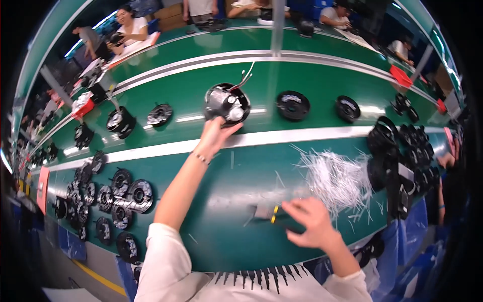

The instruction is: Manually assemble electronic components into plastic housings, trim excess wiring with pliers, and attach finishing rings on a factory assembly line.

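A: What's nearest on your feed?

B: On the near bench I see a blurred dark tool (pixel 274 214) with yellow bands. Its long axis runs from the left, slightly far, to the right, slightly near, its blunt grey end pointing left.

A: And my right hand?

B: The right hand (pixel 313 221) is over the tool's right end, palm down, fingers spread and bent. I can't tell whether they grip it. Just beyond, to the right, lies a heap of white strips (pixel 337 181).

A: Left side?

B: I have the left arm stretched far, wrist over the white rail (pixel 171 151). The left hand (pixel 215 133) touches the near edge of a black housing (pixel 227 104) on the green belt, thumb parted from fingers; I can't tell if they clamp it. Its mouth faces up, wires rising toward far right.

A: Containers?

B: Far left, a red bin (pixel 86 107) holding white material; far right, another red bin (pixel 401 77), contents unclear.
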{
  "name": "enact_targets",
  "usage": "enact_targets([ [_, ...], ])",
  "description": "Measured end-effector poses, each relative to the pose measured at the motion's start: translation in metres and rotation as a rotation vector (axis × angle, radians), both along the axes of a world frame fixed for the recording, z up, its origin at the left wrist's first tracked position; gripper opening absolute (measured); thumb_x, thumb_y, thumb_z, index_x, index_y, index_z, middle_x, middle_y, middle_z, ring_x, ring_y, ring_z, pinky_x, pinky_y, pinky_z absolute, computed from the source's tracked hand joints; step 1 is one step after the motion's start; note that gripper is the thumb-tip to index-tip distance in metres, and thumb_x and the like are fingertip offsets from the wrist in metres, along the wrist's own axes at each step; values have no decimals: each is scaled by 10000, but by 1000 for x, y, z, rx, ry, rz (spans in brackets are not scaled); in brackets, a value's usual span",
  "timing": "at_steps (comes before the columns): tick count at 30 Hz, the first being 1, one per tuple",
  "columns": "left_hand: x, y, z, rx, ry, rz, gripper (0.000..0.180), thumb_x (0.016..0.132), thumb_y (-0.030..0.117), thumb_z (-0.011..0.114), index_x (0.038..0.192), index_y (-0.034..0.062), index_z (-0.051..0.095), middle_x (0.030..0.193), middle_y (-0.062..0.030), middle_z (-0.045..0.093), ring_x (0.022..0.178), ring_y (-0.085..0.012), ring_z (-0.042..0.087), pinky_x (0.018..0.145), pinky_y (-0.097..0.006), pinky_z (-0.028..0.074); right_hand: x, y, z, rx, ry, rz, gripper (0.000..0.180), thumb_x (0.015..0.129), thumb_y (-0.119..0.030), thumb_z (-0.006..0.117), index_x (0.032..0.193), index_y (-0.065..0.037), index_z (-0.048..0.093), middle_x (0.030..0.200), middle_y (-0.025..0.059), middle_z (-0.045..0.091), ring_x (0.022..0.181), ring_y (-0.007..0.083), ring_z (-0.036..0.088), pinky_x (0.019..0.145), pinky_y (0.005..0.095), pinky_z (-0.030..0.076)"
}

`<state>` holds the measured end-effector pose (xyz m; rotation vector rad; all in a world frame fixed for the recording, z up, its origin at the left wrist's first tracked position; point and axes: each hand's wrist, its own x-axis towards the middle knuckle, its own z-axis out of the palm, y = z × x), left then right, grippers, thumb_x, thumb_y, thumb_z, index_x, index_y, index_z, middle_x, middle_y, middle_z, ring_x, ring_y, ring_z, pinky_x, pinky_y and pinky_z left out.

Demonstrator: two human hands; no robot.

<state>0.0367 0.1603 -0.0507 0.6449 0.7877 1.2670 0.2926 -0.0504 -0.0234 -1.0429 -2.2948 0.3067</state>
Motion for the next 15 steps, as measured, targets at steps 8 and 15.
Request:
enact_targets([
  [8, -20, 76, -41, -130, -74, -81, 422, 919, 293, 396, 1103, -87, 413, 1010, -223, 554, 826, -308, 608, 739, -375, 539, -65, -32, -55, -173, -154, 184, 578, 597, -270, 698, 1108, -62, 525, 1083, 107, 490, 980, 283, 470, 833, 408, 389],
  [15, -138, 95, -5, 213, 1435, 484, 420, 801, 383, 509, 835, -21, 616, 703, -171, 632, 639, -311, 624, 606, -365, 512, -23, -16, -31, 15, 81, -49, 422, 590, -336, 718, 894, -72, 592, 1075, 136, 519, 1009, 347, 461, 876, 505, 307],
])
